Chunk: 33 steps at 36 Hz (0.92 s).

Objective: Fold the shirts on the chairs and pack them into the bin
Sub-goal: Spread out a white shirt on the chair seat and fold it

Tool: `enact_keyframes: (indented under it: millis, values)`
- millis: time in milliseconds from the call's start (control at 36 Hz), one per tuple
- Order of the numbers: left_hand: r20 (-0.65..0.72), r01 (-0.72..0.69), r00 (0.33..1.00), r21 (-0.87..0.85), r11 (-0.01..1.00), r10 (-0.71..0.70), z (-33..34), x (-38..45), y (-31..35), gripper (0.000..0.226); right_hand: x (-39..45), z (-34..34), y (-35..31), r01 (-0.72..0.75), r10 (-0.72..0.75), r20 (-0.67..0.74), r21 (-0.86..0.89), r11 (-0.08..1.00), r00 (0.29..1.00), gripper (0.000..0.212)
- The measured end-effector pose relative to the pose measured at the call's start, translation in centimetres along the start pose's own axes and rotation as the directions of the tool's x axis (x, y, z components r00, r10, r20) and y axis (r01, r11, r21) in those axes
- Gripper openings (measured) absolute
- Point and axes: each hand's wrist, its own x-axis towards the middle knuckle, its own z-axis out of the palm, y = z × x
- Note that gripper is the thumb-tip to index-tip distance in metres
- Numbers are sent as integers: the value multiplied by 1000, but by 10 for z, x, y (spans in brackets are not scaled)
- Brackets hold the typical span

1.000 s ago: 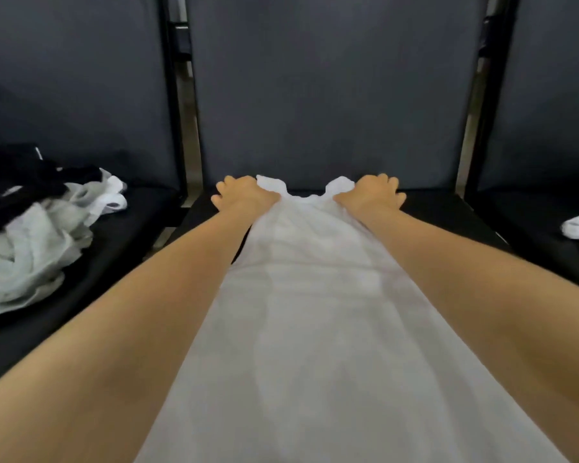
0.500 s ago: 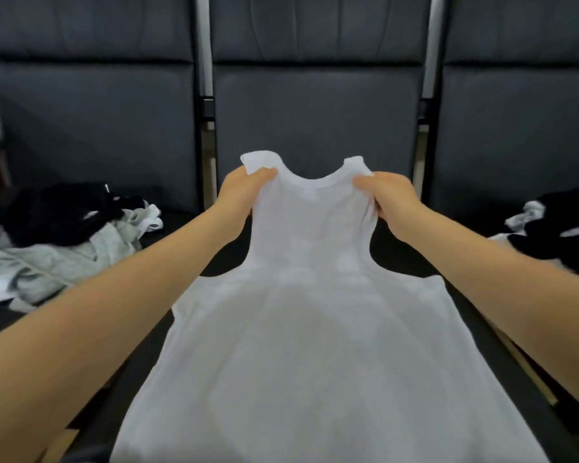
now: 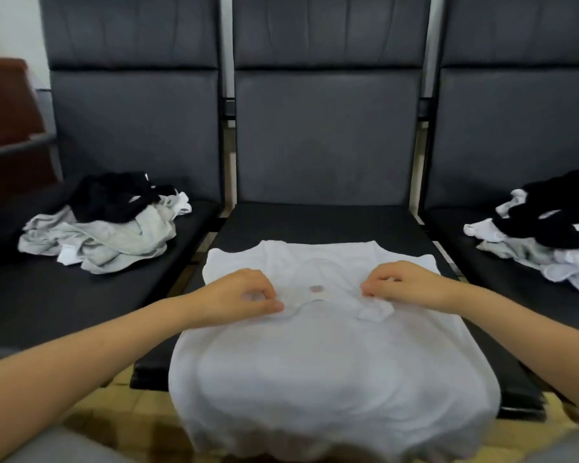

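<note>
A white sleeveless shirt (image 3: 331, 355) lies on the middle chair seat (image 3: 321, 222), folded back on itself so its shoulder straps rest on top, with its near end hanging over the seat's front edge. My left hand (image 3: 244, 297) pinches the left strap between thumb and fingers. My right hand (image 3: 405, 284) pinches the right strap, whose end lies crumpled just below it. No bin is in view.
A heap of grey, black and white shirts (image 3: 104, 225) covers the left chair seat. Another pile of black and white shirts (image 3: 549, 235) sits on the right chair. A brown cabinet (image 3: 7, 105) stands at far left. Yellow tiled floor (image 3: 121, 429) shows below the seats.
Both hands lifted the shirt by its straps from the seat's back and brought them down toward me, folding the top half over the lower half.
</note>
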Motion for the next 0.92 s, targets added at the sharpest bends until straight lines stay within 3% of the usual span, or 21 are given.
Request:
enact_keyframes:
  millis: [83,167,250,333,389,444,500,583,694,806,917]
  values:
    - [-74,58,995,-133,989,-69,0,-2,3,33,6,1,2,-4,20,-167,95,995,986,30]
    - [-231,117,961,-168,979,-154,-4,11,3,29,22,0,10,-28,75,-343,141,990,936,22]
    - [-368,203,900,-121,972,-234,-6,32,-7,23,38,-1,17,-84,130,-421,126,988,897,14]
    - [-424,300,846,-120,946,-322,-5,53,-21,12,53,-2,23,-151,189,-457,119,981,869,32]
    - [-406,385,820,-129,914,-403,-5,65,-27,26,62,-3,24,-220,256,-446,132,967,857,55]
    - [-361,477,808,-66,877,-466,-5,75,-33,59,71,-4,23,-345,348,-396,83,935,850,74]
    - [-308,539,807,34,842,-504,-6,83,-33,78,78,-4,23,-423,355,-372,-119,898,858,64]
    - [-256,532,834,133,836,-489,-7,91,-30,64,89,-3,21,-401,305,-381,-203,893,873,39]
    - [-267,480,849,30,877,-455,-2,105,-36,30,107,0,23,-365,279,-388,-169,915,878,41]
    - [-349,442,842,10,897,-411,-4,121,-42,24,120,-6,28,-331,214,-458,-193,924,863,31]
    - [-435,420,812,-27,907,-389,-16,150,-57,28,144,-22,36,-292,153,-544,-179,939,825,36]
